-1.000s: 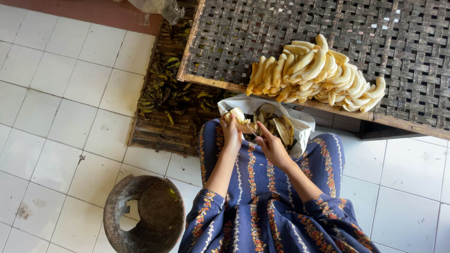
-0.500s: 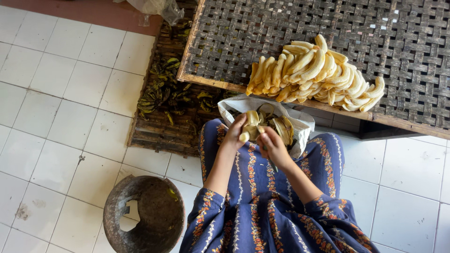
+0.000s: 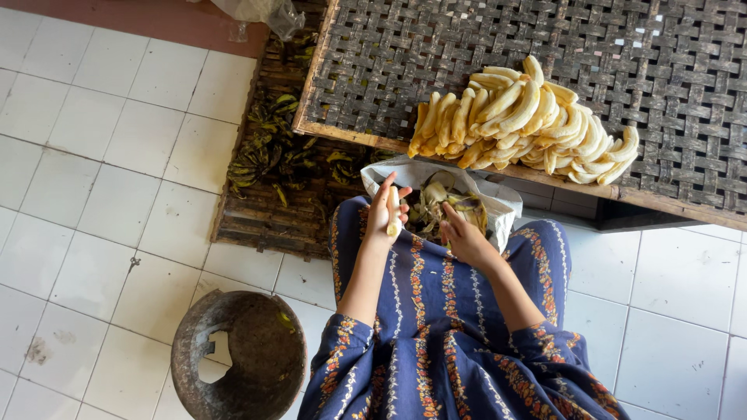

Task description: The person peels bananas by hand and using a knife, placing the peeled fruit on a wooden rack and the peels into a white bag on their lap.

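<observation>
My left hand (image 3: 383,211) holds a peeled pale banana (image 3: 394,214) upright over my lap. Just to its right, my right hand (image 3: 461,236) rests at the edge of a white bag (image 3: 498,204) filled with banana peels (image 3: 440,204), fingers curled; whether it holds a peel I cannot tell. Beyond the bag, a pile of peeled bananas (image 3: 521,124) lies on the near edge of a woven bamboo tray (image 3: 373,54). I sit in a blue patterned dress (image 3: 436,342).
Unpeeled dark green bananas (image 3: 268,152) lie on a lower slatted tray (image 3: 257,222) to the left. A broken round dark basket (image 3: 241,362) sits on the white tiled floor (image 3: 93,187) by my left knee. A crumpled plastic bag (image 3: 261,9) lies at the top.
My left hand has drawn the banana back out of the bag, and the peel has come off it. My right hand has shifted slightly right to the bag's edge.
</observation>
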